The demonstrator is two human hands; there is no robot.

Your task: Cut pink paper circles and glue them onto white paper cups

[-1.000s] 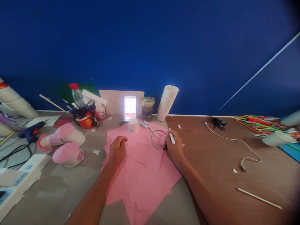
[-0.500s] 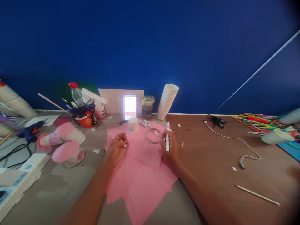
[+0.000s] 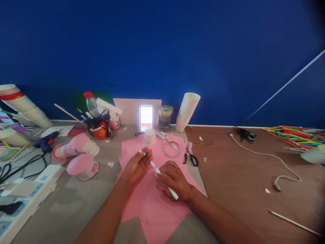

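Pinching a small white piece, perhaps a cap (image 3: 141, 152), in the narrow fingertip grip of the left hand (image 3: 135, 168), clenching a white marker (image 3: 156, 168) in the closed right hand (image 3: 175, 181), bringing the two together over pink paper (image 3: 149, 206), marker tip pointing toward the piece.

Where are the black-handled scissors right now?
In the head view, the black-handled scissors lie right of centre at the right edge of the pink paper, just right of the clear ring and above the person's right hand.
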